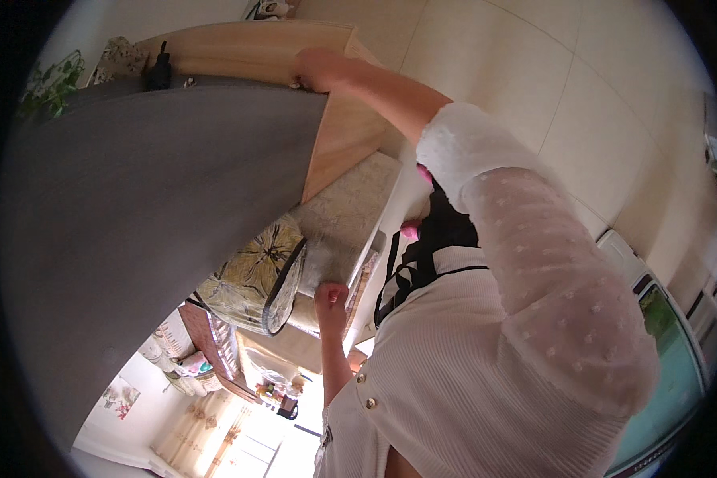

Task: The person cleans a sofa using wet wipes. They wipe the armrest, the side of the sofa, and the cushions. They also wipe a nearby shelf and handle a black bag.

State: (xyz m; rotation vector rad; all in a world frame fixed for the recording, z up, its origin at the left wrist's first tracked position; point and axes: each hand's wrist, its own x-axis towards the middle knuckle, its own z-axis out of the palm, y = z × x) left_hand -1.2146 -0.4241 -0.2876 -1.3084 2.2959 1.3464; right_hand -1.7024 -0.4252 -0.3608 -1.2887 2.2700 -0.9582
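My right hand (319,69) reaches to the corner where a pale wooden panel (245,54) meets a broad dark grey surface (155,167). It is blurred, with fingers curled down beside a small object (296,85) too unclear to name. Whether the hand grips anything there is hidden. My left hand (331,299) hangs low, fingers folded in, and nothing shows in it. Closest to it are a light patterned seat cover (346,209) and a yellowish flower-patterned cushion (257,275) with dark piping.
Along the grey surface's far edge are a black object with a loop (160,71), a patterned box (119,60) and a leafy plant (54,83). Pale floor tiles (502,71) spread at the upper right. A white-framed teal panel (663,358) stands behind my right arm. Curtains (197,418) hang by a bright window.
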